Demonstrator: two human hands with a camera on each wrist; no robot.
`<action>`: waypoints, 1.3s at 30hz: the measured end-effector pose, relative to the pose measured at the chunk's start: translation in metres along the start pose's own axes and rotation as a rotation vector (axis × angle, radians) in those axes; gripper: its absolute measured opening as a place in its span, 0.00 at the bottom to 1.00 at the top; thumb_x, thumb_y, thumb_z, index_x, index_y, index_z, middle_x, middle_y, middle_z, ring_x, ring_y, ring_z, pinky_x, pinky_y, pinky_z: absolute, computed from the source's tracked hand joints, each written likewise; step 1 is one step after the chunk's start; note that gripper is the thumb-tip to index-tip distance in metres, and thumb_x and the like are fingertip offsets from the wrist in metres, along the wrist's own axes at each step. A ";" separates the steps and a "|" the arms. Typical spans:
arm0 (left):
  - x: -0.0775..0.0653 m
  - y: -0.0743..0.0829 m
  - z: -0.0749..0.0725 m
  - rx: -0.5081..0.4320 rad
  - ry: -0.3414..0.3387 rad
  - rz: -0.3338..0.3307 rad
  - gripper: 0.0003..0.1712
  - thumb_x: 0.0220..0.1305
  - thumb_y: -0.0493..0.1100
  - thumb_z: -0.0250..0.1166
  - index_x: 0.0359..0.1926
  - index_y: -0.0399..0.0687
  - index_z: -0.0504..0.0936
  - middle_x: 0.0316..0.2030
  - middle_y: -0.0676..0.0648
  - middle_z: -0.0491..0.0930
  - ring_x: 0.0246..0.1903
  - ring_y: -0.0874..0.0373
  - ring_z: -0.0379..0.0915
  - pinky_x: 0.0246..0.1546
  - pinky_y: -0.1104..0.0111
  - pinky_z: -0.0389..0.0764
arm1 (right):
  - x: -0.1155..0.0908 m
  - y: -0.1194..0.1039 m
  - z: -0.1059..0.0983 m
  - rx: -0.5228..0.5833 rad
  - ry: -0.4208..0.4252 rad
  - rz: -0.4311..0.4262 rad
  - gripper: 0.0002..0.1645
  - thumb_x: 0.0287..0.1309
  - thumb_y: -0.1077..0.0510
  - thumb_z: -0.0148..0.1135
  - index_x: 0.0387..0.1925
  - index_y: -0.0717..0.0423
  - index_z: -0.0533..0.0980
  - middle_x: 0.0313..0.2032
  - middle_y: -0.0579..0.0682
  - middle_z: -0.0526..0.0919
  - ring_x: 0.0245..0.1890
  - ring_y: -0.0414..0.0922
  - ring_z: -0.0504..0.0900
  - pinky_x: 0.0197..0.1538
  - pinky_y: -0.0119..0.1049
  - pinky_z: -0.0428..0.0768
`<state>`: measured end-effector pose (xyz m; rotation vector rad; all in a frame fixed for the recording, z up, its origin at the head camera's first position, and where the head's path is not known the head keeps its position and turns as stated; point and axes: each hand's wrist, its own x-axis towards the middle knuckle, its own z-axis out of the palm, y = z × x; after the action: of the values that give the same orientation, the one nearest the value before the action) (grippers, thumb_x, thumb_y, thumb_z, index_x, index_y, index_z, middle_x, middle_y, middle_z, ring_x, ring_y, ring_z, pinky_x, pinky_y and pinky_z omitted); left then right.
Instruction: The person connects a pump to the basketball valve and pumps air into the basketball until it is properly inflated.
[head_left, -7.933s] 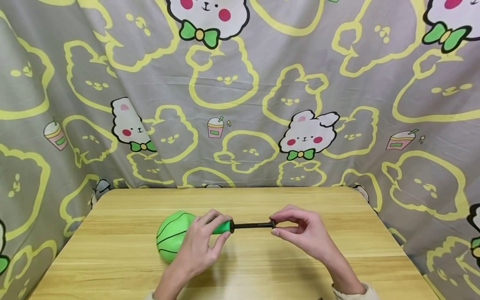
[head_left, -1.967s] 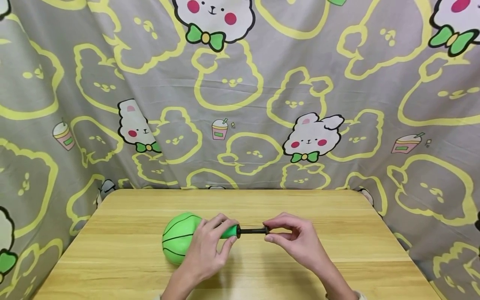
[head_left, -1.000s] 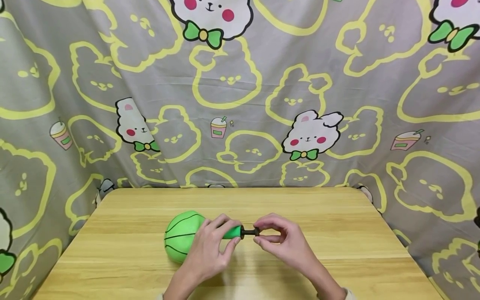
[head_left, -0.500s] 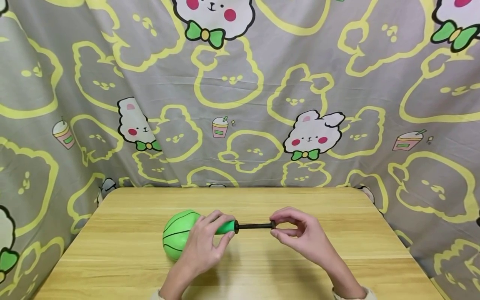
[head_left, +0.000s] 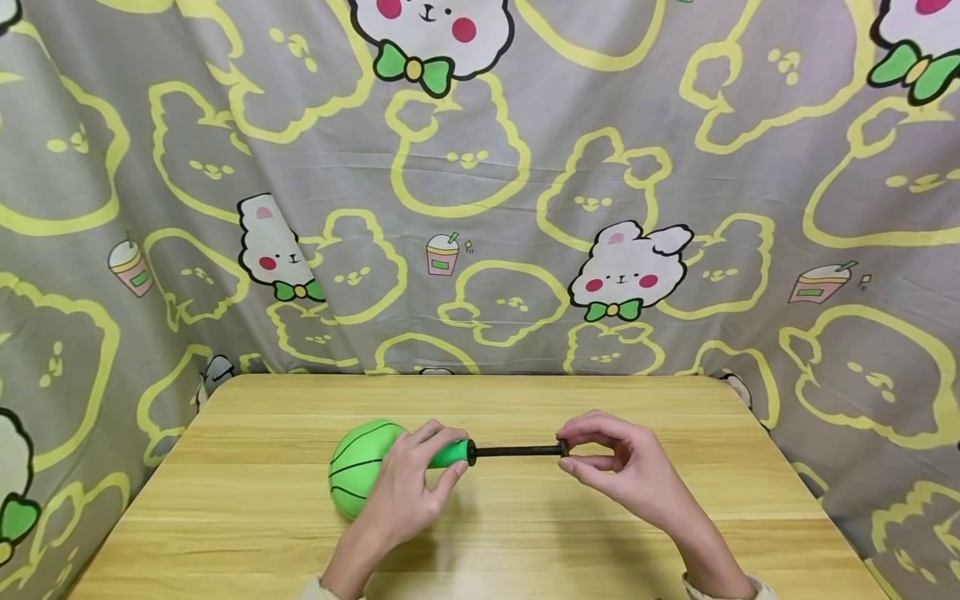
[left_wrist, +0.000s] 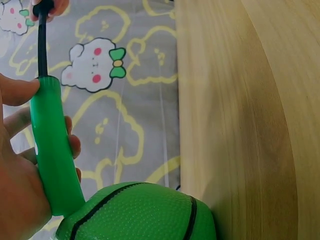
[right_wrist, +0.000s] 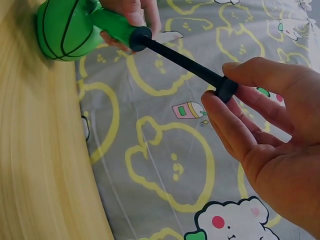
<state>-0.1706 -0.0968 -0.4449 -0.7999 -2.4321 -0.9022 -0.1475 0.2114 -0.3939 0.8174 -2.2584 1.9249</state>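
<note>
A green ball (head_left: 356,475) with black seam lines rests on the table, its side slightly dented. My left hand (head_left: 408,492) grips the green barrel of a hand pump (left_wrist: 55,150), fingers on one side and thumb on the other. In the left wrist view the barrel's lower end meets the ball; the exact joint is hidden. A long stretch of black rod (head_left: 517,451) shows out of the barrel. At its far end, my right hand (head_left: 637,471) pinches the black end cap (right_wrist: 226,90) between thumb and fingertips.
The wooden table (head_left: 262,408) reaches back to a grey patterned curtain (head_left: 480,225), which also hangs along both sides. The table's rounded back corners lie close to the cloth.
The right hand first pushed the rod most of the way into the barrel, then drew it back out to the right, farther than half a second ago. The left hand keeps its grip.
</note>
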 end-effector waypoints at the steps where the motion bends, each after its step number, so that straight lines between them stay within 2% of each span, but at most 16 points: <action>1: 0.000 -0.001 0.001 -0.001 0.001 0.001 0.14 0.66 0.48 0.69 0.52 0.60 0.84 0.42 0.64 0.79 0.40 0.69 0.74 0.44 0.64 0.73 | 0.000 0.000 0.000 0.000 0.002 -0.001 0.17 0.57 0.70 0.73 0.48 0.59 0.82 0.47 0.58 0.82 0.48 0.48 0.85 0.46 0.48 0.85; 10: 0.001 -0.002 -0.001 0.027 -0.015 -0.004 0.17 0.64 0.47 0.69 0.53 0.54 0.85 0.44 0.58 0.81 0.44 0.64 0.77 0.46 0.61 0.73 | 0.000 0.006 0.008 0.008 0.040 -0.080 0.18 0.56 0.74 0.71 0.49 0.68 0.82 0.47 0.63 0.83 0.48 0.48 0.85 0.45 0.46 0.85; 17: -0.001 -0.001 0.001 0.028 -0.034 -0.009 0.16 0.65 0.46 0.70 0.53 0.54 0.83 0.44 0.59 0.79 0.44 0.65 0.75 0.46 0.62 0.70 | 0.002 0.011 0.019 -0.012 0.085 -0.062 0.17 0.56 0.72 0.72 0.48 0.63 0.84 0.44 0.63 0.84 0.45 0.46 0.86 0.43 0.45 0.85; 22: -0.003 0.004 0.003 0.044 -0.027 0.014 0.16 0.65 0.46 0.69 0.53 0.52 0.83 0.45 0.57 0.80 0.44 0.64 0.76 0.46 0.61 0.71 | 0.003 0.016 0.030 -0.015 0.097 -0.033 0.16 0.56 0.70 0.74 0.47 0.61 0.85 0.44 0.62 0.85 0.44 0.46 0.87 0.43 0.44 0.86; 29: -0.002 0.011 0.005 0.079 -0.006 0.059 0.16 0.65 0.47 0.68 0.53 0.53 0.84 0.44 0.56 0.80 0.43 0.62 0.77 0.47 0.61 0.72 | 0.004 0.021 0.048 0.001 0.114 -0.056 0.16 0.55 0.70 0.74 0.46 0.60 0.86 0.43 0.61 0.86 0.45 0.48 0.87 0.42 0.44 0.86; 39: -0.002 0.023 0.012 0.097 0.011 0.091 0.17 0.61 0.46 0.70 0.52 0.55 0.85 0.42 0.57 0.80 0.41 0.64 0.77 0.45 0.63 0.71 | 0.005 0.029 0.068 0.025 0.107 -0.094 0.15 0.55 0.70 0.74 0.46 0.63 0.85 0.42 0.61 0.85 0.44 0.48 0.87 0.42 0.44 0.85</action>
<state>-0.1568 -0.0749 -0.4437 -0.8595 -2.3891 -0.7469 -0.1453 0.1485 -0.4330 0.7882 -2.1005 1.9106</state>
